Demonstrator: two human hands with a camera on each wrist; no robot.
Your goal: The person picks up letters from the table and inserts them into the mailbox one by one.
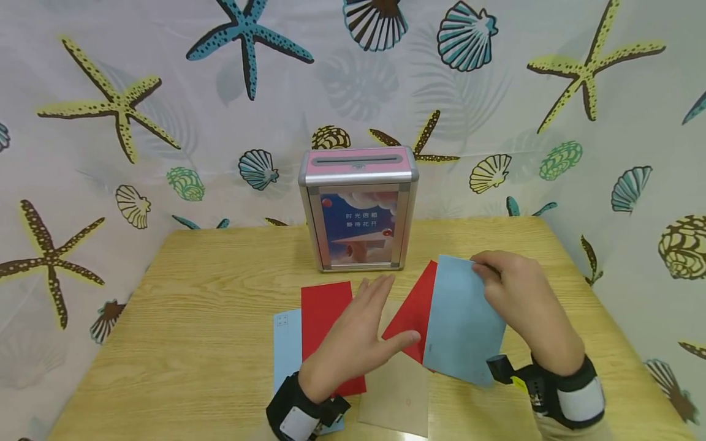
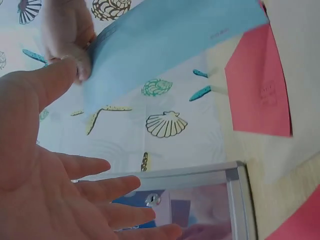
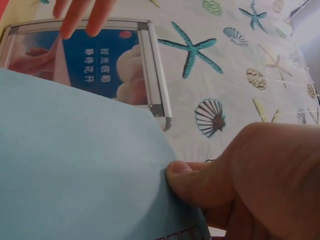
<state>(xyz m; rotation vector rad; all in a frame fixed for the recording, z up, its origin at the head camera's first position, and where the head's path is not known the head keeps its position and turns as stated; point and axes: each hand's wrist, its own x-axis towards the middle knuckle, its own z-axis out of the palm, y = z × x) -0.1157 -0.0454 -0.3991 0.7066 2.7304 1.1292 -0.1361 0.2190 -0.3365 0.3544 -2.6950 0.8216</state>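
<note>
My right hand (image 1: 515, 294) pinches a light blue envelope (image 1: 463, 324) by its upper right corner, lifted above the table. In the right wrist view the thumb (image 3: 187, 180) presses on that envelope's edge, near a row of printed red boxes. My left hand (image 1: 358, 337) is spread with straight fingers and holds nothing, over a red envelope (image 1: 325, 312). Another red envelope (image 1: 413, 312) shows partly behind the blue one. A tan envelope (image 1: 394, 398) lies between the hands, and a second blue envelope (image 1: 287, 349) is partly covered at left.
A pink and silver box (image 1: 358, 208) with a top slot (image 1: 357, 160) and a picture front stands at the back of the wooden table (image 1: 193, 324). Behind it hangs a cloth (image 1: 292, 122) printed with starfish and shells.
</note>
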